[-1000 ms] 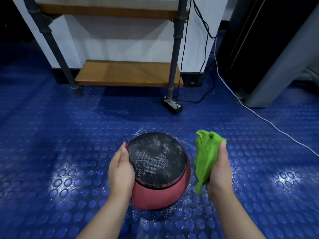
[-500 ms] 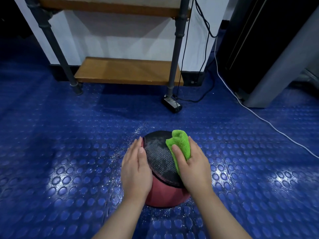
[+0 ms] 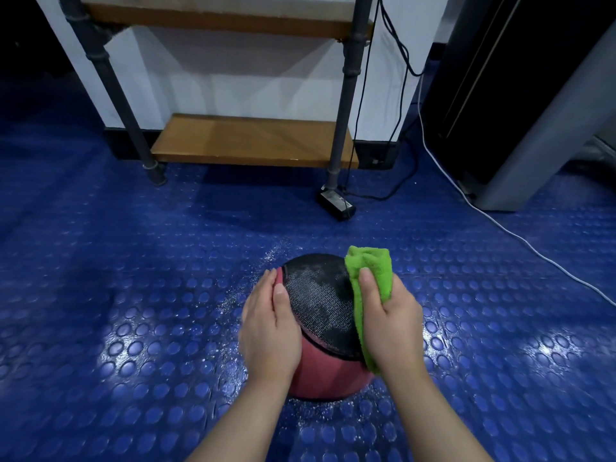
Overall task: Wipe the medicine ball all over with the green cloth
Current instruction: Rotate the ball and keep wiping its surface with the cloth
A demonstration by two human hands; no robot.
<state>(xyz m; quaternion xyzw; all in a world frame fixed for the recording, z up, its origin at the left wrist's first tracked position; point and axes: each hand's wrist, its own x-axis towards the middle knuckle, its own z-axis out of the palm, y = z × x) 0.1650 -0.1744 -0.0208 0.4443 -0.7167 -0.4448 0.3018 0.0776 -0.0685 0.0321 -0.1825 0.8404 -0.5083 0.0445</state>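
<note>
Medicine ball, red with a black textured panel dusted white, sits on the blue studded floor at lower centre between two hands. The left hand lies flat on its 9 o'clock side, fingers straight and together, while the right hand at 3 o'clock grips a bunched green cloth against it, thumb clamped over the fabric. Farther off at 12 o'clock are a black power adapter, then a wooden pipe-frame shelf.

Dim room; overhead light is glaring off the blue floor in white patches, and the shelf is casting soft shadow forward. Outer edge of left hand is blurring slightly. Straight lines are bowing near the borders (wide-angle lens).
</note>
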